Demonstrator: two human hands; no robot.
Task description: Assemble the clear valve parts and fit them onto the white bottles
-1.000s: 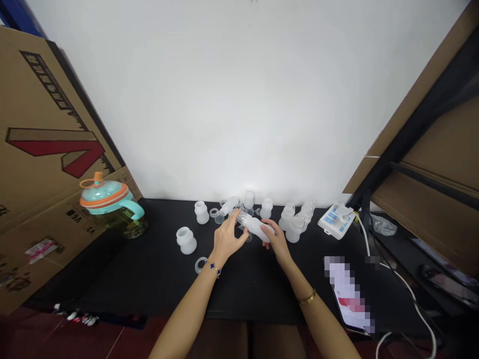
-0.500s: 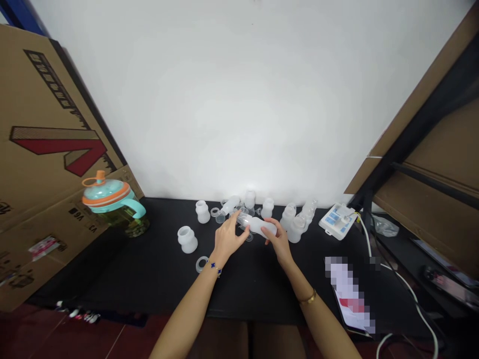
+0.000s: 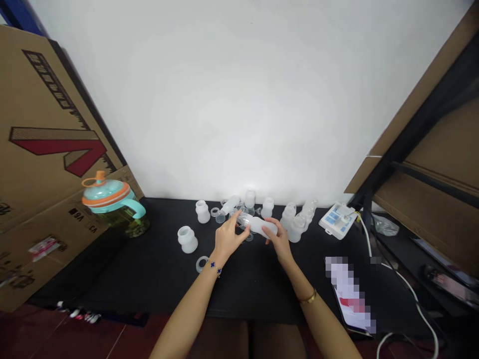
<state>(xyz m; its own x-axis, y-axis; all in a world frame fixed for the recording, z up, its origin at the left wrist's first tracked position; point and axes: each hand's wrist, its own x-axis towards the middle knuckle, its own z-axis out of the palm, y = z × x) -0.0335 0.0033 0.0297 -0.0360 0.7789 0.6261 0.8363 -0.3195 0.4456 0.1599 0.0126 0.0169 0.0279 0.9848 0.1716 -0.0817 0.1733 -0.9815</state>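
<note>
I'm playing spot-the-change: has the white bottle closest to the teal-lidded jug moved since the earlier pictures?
No. Judged against the cardboard box, the white bottle stands in the same place, shifted neither way.

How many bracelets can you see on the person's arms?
2: a blue-flowered bracelet close behind the left hand, and a gold bracelet farther back from the right hand.

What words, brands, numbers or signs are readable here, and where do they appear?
"V6": tilted, on the cardboard box.
"V3": same box, lower down.
Red angular mark: same box, no readable letters in it.
Too small or blurred to read: the box's dark printed strip, its pink-and-white sticker, the white plastic case's blue labels.
Pixelated: phone screen.
Held white bottle: none visible.
</note>
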